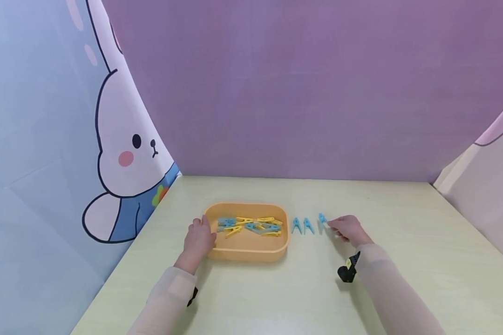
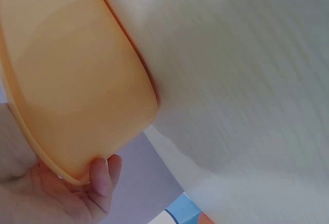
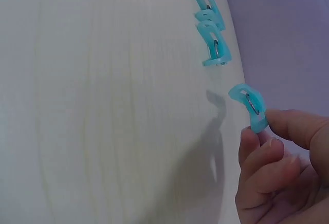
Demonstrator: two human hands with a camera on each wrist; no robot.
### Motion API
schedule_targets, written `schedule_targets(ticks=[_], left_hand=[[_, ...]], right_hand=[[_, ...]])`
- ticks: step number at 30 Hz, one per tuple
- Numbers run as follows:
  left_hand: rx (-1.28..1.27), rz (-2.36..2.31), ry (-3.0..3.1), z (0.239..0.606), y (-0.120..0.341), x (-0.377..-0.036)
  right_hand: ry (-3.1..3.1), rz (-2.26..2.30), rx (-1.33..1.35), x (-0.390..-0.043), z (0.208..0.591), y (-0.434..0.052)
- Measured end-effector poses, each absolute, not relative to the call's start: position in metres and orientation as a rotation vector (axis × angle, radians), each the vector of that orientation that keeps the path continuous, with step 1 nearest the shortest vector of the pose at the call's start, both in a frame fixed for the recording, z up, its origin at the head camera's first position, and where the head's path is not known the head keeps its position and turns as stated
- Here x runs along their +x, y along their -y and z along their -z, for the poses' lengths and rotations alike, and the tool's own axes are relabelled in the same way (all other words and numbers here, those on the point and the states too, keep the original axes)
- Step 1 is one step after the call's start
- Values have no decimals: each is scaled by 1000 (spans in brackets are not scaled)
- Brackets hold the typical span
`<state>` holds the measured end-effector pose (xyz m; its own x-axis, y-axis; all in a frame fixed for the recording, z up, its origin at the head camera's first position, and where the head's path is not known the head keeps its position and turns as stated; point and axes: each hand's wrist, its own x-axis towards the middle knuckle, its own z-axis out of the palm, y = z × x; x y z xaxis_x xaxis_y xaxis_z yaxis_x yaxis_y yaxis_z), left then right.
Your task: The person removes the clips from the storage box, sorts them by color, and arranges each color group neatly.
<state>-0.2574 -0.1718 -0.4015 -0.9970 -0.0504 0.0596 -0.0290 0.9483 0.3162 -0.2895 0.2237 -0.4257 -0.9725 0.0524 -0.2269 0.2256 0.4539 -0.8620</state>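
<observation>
Clothespin (image 1: 322, 218) beside two blue pegs (image 1: 302, 225)

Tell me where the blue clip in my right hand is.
In the head view, the blue clip is pinched by the right hand, right of two blue clips.

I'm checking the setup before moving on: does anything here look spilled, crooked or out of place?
Nothing stands out. The orange plastic tray sits flat with yellow and blue clothespins inside; two blue clothespins line up beside it, a third pinched by the right hand.
</observation>
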Motion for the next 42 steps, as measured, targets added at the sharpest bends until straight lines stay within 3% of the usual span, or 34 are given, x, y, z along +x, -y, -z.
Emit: schedule_targets(ticks=[42], left_hand=[[23, 458, 3015, 403, 173, -256]], right_hand=[[-2561, 1511, 340, -292, 440, -213]])
